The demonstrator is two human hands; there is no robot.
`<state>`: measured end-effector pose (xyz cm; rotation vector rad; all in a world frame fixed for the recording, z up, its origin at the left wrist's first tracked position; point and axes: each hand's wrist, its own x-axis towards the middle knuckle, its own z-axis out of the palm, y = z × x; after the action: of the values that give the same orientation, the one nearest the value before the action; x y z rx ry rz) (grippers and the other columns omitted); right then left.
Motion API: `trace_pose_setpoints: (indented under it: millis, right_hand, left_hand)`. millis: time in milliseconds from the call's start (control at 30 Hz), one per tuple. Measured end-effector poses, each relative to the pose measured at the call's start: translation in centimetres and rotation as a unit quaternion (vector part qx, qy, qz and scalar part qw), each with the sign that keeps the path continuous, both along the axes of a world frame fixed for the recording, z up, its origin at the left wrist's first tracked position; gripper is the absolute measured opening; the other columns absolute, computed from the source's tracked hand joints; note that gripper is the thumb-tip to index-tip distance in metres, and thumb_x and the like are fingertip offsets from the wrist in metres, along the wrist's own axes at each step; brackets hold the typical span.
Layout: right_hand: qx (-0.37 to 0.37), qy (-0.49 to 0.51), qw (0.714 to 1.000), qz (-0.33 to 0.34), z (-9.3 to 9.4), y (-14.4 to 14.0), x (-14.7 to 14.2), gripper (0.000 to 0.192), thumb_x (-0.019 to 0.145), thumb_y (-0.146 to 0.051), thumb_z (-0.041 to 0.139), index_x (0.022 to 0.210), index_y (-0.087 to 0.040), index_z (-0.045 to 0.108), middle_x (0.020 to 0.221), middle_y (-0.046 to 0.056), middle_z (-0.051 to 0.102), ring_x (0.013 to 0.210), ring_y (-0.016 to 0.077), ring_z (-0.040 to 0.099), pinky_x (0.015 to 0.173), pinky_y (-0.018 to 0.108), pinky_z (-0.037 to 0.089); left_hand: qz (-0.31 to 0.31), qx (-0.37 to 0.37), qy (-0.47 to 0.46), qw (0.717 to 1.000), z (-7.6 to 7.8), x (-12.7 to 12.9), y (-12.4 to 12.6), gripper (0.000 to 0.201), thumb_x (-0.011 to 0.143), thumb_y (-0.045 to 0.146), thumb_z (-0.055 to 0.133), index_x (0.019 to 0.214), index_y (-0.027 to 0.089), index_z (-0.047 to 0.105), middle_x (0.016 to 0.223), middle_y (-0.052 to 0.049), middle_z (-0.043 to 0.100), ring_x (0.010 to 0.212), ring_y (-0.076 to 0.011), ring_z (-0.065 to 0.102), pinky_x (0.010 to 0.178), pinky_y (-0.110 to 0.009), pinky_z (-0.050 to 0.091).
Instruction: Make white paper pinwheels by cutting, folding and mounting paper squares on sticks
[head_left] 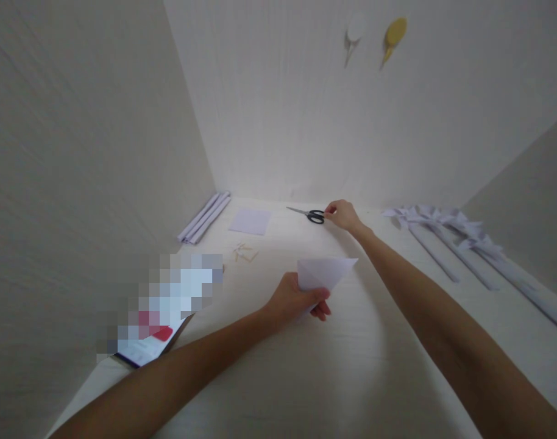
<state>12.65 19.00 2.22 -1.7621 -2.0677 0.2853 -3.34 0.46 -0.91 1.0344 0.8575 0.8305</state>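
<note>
Both bare arms in view, hands apart, left near, right far.
Left arm enters from 7 o'clock, forearm angled toward 2 o'clock; left hand [293, 299] sits at frame centre, knuckles up, fingers curled under and pinched closed on a folded white paper [326, 272]. Right arm enters from 4 o'clock, stretched nearly straight toward 11 o'clock; right hand [344, 214] is extended far out, fingertips bunched at the handles of the scissors [311, 214], touching them; grip unclear.
</note>
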Motion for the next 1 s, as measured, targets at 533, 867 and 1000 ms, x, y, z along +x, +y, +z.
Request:
trace_pose_setpoints:
  millis: [533,867,1000]
  right_hand:
    - [-0.015,0.019,1.0,-0.016,-2.9,3.0,-2.0,0.004,0.066,-0.016,0.061,0.064,-0.011,0.061,0.082,0.014,0.063,0.082,0.0208,0.055,0.071,0.028,0.039]
    - [-0.073,0.306,0.949,-0.025,-1.9,-2.4,0.9,0.027,0.076,-0.034,0.05,0.057,-0.014,0.05,0.054,0.002,0.051,0.046,0.009,0.041,0.044,0.022,0.031]
    - [-0.098,0.425,0.9,0.016,-0.7,-8.4,3.4,0.032,0.072,-0.048,0.05,0.068,-0.017,0.049,0.066,0.001,0.052,0.045,0.0061,0.036,0.042,0.02,0.032]
  left_hand:
    - [0.021,-0.008,-0.018,1.0,0.1,0.1,0.1,0.021,0.062,0.028,0.062,0.054,0.01,0.055,0.045,-0.001,0.058,0.035,-0.0079,0.05,0.04,-0.021,0.042]
    - [0.049,0.033,0.016,0.998,0.1,-0.1,0.5,0.029,0.066,0.032,0.057,0.048,0.011,0.054,0.038,0.001,0.049,0.033,-0.0049,0.042,0.036,-0.018,0.031]
    - [0.028,0.027,-0.009,0.999,-0.2,-0.3,0.9,0.027,0.067,0.035,0.056,0.054,0.011,0.055,0.042,0.001,0.05,0.035,-0.005,0.043,0.035,-0.017,0.029]
